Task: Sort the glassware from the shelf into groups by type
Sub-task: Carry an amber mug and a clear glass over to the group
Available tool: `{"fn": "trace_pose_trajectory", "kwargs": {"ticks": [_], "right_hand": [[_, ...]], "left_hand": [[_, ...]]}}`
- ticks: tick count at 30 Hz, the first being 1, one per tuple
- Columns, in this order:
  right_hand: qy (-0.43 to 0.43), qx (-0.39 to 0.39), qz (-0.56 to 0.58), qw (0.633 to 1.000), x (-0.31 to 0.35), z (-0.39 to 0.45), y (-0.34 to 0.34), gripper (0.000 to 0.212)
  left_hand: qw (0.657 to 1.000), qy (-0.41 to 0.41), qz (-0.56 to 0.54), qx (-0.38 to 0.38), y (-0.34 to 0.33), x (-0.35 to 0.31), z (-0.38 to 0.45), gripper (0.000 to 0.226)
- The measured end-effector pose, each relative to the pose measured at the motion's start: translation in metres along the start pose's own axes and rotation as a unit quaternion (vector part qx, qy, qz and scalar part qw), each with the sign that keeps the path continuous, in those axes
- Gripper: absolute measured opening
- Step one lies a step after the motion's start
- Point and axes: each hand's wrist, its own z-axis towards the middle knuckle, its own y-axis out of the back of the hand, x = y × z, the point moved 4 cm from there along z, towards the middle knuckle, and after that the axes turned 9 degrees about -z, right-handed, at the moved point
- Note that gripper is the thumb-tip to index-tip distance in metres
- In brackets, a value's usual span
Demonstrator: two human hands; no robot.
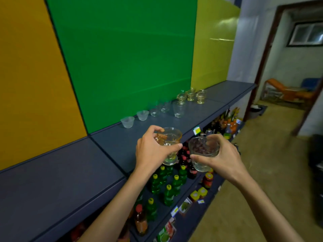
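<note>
Left hand [151,151] holding ribbed amber goblet [169,145], right hand [220,157] holding clear patterned tumbler [203,152]

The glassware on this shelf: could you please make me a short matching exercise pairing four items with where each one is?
Things:
1. amber footed glass
2. clear cut glass
3. frosted bowls
4. green bottles

Places:
A. on the lower shelf
B. in the right hand
C. on the top shelf, by the green panel
D. in the left hand

Pairs: 1-D, 2-B, 3-C, 4-A
</note>
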Motion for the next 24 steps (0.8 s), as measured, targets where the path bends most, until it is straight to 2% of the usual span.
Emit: {"fn": "trace_pose_trajectory", "kwargs": {"ticks": [10, 19, 24], "right_hand": [[-0.022, -0.013, -0.028, 0.999, -0.118, 0.104, 0.016, 0.092], [0.023, 0.003, -0.039, 0.999, -0.173, 0.262, 0.023, 0.089], [0.043, 0.006, -0.022, 0.999, -0.202, 0.327, 0.024, 0.092]], "left_hand": [[1.000, -0.005, 0.004, 0.006, -0.144, -0.001, 0.088, 0.067], [0.999, 0.004, 0.006, -0.041, -0.234, 0.000, 0.195, 0.066], [0.997, -0.005, 0.048, -0.065, -0.275, 0.002, 0.234, 0.069]]}}
